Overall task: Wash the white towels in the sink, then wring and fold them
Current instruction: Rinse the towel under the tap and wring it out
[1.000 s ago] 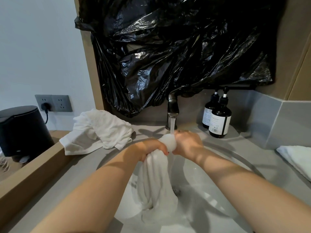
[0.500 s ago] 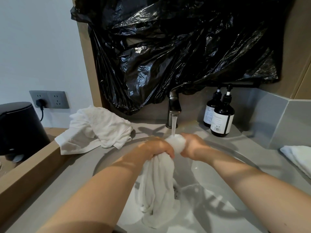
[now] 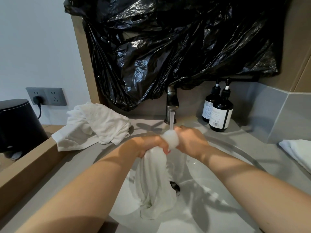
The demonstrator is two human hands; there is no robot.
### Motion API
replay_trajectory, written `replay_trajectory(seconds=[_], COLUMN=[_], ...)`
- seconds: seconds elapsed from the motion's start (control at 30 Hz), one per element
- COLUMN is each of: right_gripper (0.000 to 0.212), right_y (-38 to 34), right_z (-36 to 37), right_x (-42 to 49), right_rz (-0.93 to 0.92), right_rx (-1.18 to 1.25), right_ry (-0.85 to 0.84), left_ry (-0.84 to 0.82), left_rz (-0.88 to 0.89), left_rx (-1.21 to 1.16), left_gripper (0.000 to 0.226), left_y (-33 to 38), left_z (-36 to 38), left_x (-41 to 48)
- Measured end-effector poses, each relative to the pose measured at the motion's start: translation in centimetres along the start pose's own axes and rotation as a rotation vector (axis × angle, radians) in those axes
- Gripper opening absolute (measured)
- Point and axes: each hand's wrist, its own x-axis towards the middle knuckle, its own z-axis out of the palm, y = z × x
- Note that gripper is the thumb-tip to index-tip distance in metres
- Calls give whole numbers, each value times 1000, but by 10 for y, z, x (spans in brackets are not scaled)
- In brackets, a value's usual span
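Note:
A wet white towel (image 3: pixel 154 179) hangs bunched over the white sink basin (image 3: pixel 210 190). My left hand (image 3: pixel 148 144) and my right hand (image 3: pixel 190 140) both grip its top end, which bulges between them right under the stream from the faucet (image 3: pixel 171 103). The lower end of the towel trails down to the basin floor beside the drain (image 3: pixel 175 186). A second white towel (image 3: pixel 94 125) lies crumpled on the grey counter at the back left. A third white towel (image 3: pixel 297 152) lies on the counter at the right edge.
Two dark pump bottles (image 3: pixel 220 111) stand right of the faucet. Black plastic sheeting (image 3: pixel 176 47) covers the wall above. A black appliance (image 3: pixel 15 123) sits at far left, plugged into a wall socket (image 3: pixel 46 96). A wooden ledge (image 3: pixel 28 167) borders the counter's left side.
Both hands have stayed on the towel's top end under the running water, shifting slightly against each other. The view has tilted a little; the towel hangs much as before.

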Motion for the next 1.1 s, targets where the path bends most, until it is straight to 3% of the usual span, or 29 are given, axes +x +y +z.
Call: replay_trajectory(seconds=[0.1,0.2,0.3,0.33,0.37,0.43,0.53,0.63,0.7,0.77,0.83,0.9,0.93,1.03,1.1], right_gripper=[29,38,53,49,45,66,89,98,105,104,79,35,26,36,43], right_y=[2,3,18,27,36,53,67,63,61,59,52,39,32,11,7], right_z=[-1,-8,-15,-18,-18,-14,0,11,16,17,15,10,8,3,2], right_x=[6,12,11,7,4,3,2,-1,-3,-2,-1,0,3,10,14], right_rz=[24,94,128,128,149,272,361,245,135,146,214,241,249,250,215], right_rx=[-40,-15,386,589,811,1200,1431,1551,1543,1582,1532,1333,1193,664,464], right_ry=[-2,-71,-368,-475,-542,-591,-748,-1024,-1072,-1020,-914,-802,-724,-458,-347], left_ry=[10,121,182,165,144,110,112,138,157,197,249,293,303,297,292], left_rz=[29,101,178,204,220,212,201,219,211,190,171,164,160,136,130], left_rx=[-14,70,201,235,261,289,328,372,400,435,455,458,457,453,434], left_gripper=[40,60,77,78,78,75,74,72,67,54,38,35,37,39,39], left_y=[-2,-6,-10,-12,-13,-14,-11,-10,-10,-9,-9,-9,-10,-9,-7], left_z=[0,-2,-9,-11,-14,-18,-16,-12,-12,-12,-12,-13,-14,-17,-17], left_x=[5,15,18,18,17,16,15,15,14,13,14,15,15,13,12])
